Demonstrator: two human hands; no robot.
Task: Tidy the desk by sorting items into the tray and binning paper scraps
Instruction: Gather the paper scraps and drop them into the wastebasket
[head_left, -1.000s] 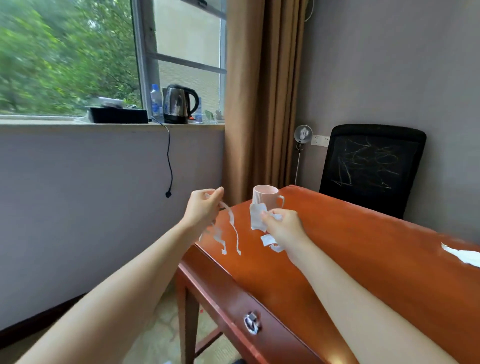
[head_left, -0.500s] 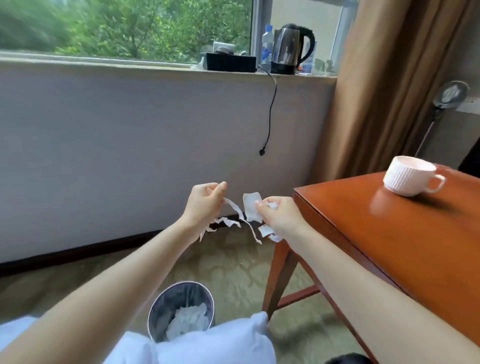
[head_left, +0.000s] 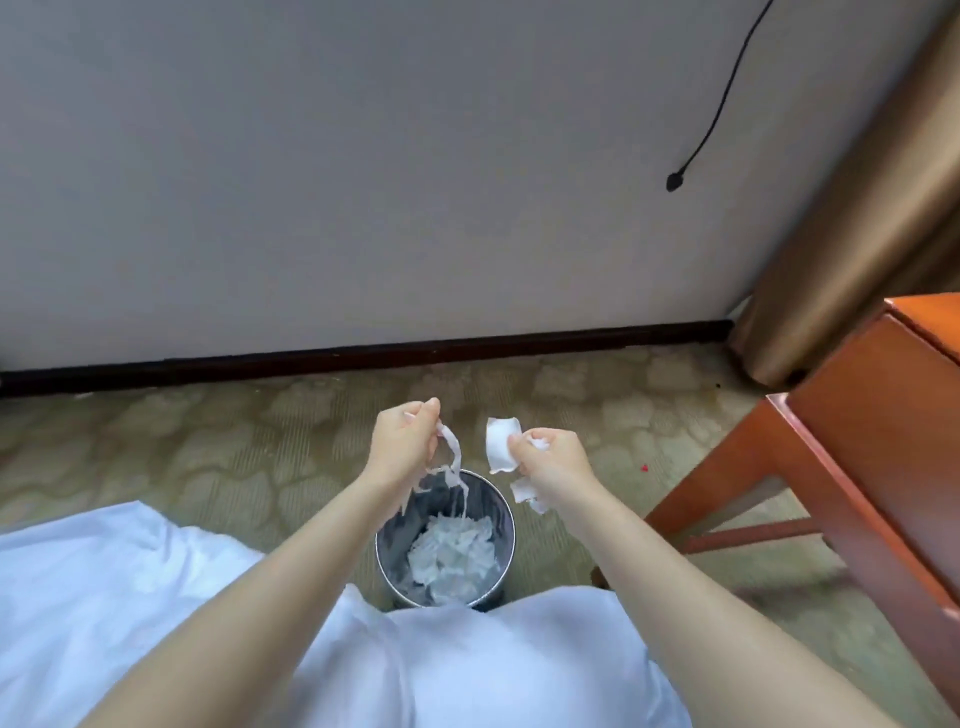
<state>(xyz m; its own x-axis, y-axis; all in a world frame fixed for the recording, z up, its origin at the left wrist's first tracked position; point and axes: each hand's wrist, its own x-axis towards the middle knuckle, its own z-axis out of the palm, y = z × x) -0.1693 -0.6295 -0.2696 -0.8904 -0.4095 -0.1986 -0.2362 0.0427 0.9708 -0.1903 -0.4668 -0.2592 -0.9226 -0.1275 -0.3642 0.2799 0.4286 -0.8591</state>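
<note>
A round metal bin (head_left: 501, 512) stands on the carpet right below my hands, with crumpled white paper (head_left: 451, 553) inside. My left hand (head_left: 402, 444) pinches long thin white paper strips (head_left: 453, 460) that dangle over the bin's mouth. My right hand (head_left: 553, 460) grips white paper scraps (head_left: 501, 449), one sticking up past the fingers and others poking out beneath the palm, at the bin's right rim.
The corner and leg of the orange-brown wooden desk (head_left: 878, 415) stand at the right. A brown curtain (head_left: 852, 208) hangs behind it. A black cord with a plug (head_left: 675, 181) dangles on the grey wall. My white clothing (head_left: 467, 665) covers the foreground.
My view has swung from the desk and cup down to the floor. Both hands carried the paper off the desk's edge to above the bin.
</note>
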